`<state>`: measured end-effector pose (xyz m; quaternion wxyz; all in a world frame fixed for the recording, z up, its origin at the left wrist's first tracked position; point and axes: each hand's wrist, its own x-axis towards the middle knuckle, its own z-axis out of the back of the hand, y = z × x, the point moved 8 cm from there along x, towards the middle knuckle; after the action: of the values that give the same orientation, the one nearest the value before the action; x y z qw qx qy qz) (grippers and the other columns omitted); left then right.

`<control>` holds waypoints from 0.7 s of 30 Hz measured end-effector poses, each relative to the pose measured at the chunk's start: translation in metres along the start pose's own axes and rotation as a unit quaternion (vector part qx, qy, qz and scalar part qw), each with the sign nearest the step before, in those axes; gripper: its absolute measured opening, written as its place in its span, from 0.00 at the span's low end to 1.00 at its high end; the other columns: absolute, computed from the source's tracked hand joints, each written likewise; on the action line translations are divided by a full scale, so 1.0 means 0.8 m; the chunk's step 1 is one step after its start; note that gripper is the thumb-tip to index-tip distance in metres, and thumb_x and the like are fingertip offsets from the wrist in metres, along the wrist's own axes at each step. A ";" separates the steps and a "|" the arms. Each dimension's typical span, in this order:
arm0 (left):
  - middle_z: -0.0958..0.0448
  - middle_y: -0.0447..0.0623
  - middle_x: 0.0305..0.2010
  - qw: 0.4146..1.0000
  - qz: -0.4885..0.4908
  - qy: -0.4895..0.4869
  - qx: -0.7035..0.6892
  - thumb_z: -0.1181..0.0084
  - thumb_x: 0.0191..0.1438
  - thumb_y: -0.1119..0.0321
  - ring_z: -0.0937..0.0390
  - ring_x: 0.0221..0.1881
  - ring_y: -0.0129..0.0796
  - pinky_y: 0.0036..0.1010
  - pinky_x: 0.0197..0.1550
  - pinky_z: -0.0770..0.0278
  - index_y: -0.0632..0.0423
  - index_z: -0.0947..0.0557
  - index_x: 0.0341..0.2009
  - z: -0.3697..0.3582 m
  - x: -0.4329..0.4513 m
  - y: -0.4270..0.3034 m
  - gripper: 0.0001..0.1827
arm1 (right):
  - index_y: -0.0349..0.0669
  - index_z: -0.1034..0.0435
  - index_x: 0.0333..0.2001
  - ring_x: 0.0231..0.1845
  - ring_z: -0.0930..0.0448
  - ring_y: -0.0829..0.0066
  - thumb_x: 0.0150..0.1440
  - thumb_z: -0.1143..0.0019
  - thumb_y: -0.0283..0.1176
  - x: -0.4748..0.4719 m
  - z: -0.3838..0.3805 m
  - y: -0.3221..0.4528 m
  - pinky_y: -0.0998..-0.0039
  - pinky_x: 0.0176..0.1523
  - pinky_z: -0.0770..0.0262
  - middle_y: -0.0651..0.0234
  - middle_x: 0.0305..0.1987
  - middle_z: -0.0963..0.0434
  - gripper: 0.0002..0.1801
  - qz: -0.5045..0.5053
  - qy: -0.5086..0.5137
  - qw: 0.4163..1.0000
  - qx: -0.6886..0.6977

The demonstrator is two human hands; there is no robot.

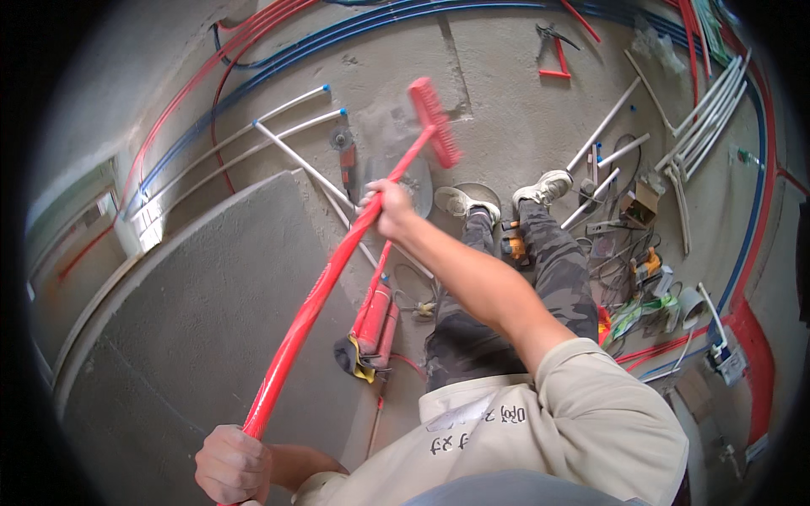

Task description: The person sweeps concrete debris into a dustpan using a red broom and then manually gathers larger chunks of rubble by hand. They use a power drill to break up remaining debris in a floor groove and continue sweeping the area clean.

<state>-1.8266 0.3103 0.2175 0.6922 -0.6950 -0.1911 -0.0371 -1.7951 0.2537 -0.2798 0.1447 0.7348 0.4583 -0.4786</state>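
Note:
A red push broom's handle [310,300] runs diagonally from lower left up to its bristled head [436,123], which is blurred over the concrete floor. My right hand [387,205] is closed around the upper shaft, arm stretched across my body. Lower down, my left hand [233,465] grips the shaft near its end. Below the broom head, partly behind my right hand, a grey dustpan [421,183] holds some debris. An angle grinder [345,158] lies to its left. Red cylinders [378,322], seemingly fire extinguishers, stand beside the low wall.
A low plastered wall [209,303] borders the left. White pipes [291,148] lie beyond it, others [709,120] at right. Near my right shoe [544,188] are tools, cables and a cardboard box [640,205]. Red and blue conduits [392,16] cross the floor's far edge.

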 end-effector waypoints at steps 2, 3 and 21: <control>0.44 0.35 0.07 0.997 -0.027 -0.057 -0.047 0.42 0.50 0.69 0.48 0.06 0.18 0.18 0.11 0.48 0.47 0.40 0.10 0.007 -0.016 0.001 0.23 | 0.42 0.38 0.25 0.22 0.28 0.68 0.51 0.52 0.27 -0.043 0.015 0.045 0.61 0.30 0.27 0.68 0.18 0.34 0.05 0.025 -0.004 0.998 -0.064; 0.43 0.36 0.07 0.996 -0.021 -0.084 -0.031 0.42 0.50 0.69 0.47 0.07 0.19 0.18 0.11 0.48 0.47 0.41 0.10 0.008 -0.023 0.015 0.24 | 0.43 0.38 0.25 0.21 0.29 0.70 0.52 0.52 0.27 -0.046 0.034 0.071 0.64 0.30 0.27 0.70 0.18 0.35 0.06 0.043 -0.036 0.997 -0.058; 0.44 0.37 0.07 0.926 -0.024 -0.375 -0.029 0.49 0.53 0.66 0.51 0.09 0.21 0.21 0.15 0.51 0.45 0.42 0.11 0.067 -0.122 0.000 0.23 | 0.41 0.38 0.27 0.19 0.33 0.74 0.55 0.49 0.23 -0.036 -0.012 0.042 0.73 0.28 0.31 0.71 0.18 0.36 0.07 0.045 -0.085 0.964 -0.248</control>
<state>-1.9284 0.3418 0.1848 0.5486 -0.6727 -0.4526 0.2042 -1.7660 0.2263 -0.2586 0.3818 0.6524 0.5155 -0.4037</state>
